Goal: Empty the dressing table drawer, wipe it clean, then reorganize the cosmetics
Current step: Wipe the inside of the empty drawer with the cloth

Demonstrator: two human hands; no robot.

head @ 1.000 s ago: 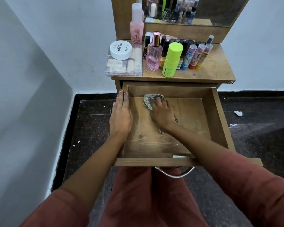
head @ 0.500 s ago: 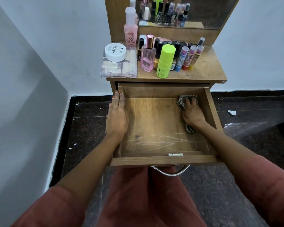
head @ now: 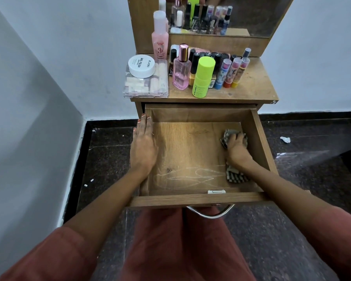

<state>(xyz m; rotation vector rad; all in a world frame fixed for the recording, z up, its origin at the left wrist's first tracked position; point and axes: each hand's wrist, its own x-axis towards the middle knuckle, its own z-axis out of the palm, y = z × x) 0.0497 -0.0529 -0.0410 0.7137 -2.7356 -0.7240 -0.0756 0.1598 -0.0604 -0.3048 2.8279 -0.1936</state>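
Head view, looking down into an open, emptied wooden drawer (head: pixel 170 200). The left hand (head: pixel 143 148) lies flat along the drawer's left wall, fingers (head: pixel 146 124) straight and holding nothing, steadying it. The right hand (head: pixel 236 149) sits in the drawer's back right corner, its fingers curled over a bunched checked cloth (head: pixel 236 177) that trails toward the drawer's front. Pale scribbled marks (head: pixel 190 174) streak the drawer floor near its front wall. Cosmetics (head: pixel 203 78) stand on the surface (head: pixel 255 84) above the drawer. This looks like the wiping step. To do it well, press the cloth flat, clear the corners first, then pull overlapping strokes across the front marks with the left hand braced.
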